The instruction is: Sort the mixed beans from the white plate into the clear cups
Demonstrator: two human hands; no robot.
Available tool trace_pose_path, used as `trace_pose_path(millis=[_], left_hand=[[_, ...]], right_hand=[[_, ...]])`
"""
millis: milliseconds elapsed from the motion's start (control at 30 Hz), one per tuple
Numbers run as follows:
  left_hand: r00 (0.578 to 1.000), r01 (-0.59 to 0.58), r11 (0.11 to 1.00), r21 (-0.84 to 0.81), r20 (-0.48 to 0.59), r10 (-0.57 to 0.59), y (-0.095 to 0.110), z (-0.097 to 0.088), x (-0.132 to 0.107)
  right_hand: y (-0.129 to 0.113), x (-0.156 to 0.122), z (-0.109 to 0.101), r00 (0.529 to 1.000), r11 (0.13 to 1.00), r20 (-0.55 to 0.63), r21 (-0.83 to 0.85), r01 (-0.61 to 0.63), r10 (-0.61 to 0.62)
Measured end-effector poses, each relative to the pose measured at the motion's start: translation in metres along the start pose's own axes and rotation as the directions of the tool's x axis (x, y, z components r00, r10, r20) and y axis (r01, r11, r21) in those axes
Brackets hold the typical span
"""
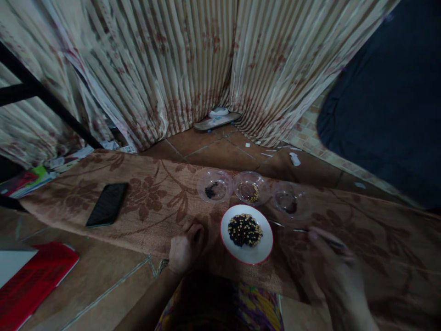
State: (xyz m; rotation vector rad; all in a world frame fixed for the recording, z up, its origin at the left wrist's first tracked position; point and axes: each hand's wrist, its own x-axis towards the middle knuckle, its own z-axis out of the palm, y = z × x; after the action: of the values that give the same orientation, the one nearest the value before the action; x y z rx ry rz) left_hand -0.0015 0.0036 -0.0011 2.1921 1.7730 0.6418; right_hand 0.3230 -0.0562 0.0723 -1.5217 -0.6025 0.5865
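A white plate with a red rim holds a heap of mixed dark and pale yellow beans. My left hand rests on the cloth left of the plate, its fingers curled in and nothing visible in them. Blurred by motion, my right hand grips a thin metal utensil that points left toward the plate; its exact kind is unclear. Behind the plate stand three clear plastic cups: the left cup contains dark beans, the middle cup yellow ones, and the right cup something dark reddish.
A dark phone lies on the brown patterned tablecloth at the left. Striped curtains hang beyond the table, with a skateboard on the tiled floor. A red and white object is at lower left, and dark fabric fills the right.
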Motion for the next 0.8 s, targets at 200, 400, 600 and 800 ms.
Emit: trace_pose_path(millis=[200,400,600,800], left_hand=[[1.000,-0.012,1.000,0.000,-0.013,0.012,0.000,0.001,0.000],[1.000,-0.015,1.000,0.000,-0.015,0.015,0.001,0.001,0.000],[0.999,-0.025,1.000,-0.016,-0.023,0.025,-0.001,0.002,-0.001],[1.000,-0.006,1.000,0.006,-0.012,0.006,0.000,0.002,-0.001]], right_hand=[[-0.004,-0.051,0.011,0.912,0.967,0.408,-0.241,0.078,0.029],[-0.001,-0.057,0.034,0.681,0.895,0.720,-0.208,0.395,-0.133],[0.008,-0.051,0.058,0.685,0.871,0.720,-0.267,0.414,-0.105],[0.013,-0.038,0.060,0.796,0.894,0.603,-0.323,0.311,-0.059]])
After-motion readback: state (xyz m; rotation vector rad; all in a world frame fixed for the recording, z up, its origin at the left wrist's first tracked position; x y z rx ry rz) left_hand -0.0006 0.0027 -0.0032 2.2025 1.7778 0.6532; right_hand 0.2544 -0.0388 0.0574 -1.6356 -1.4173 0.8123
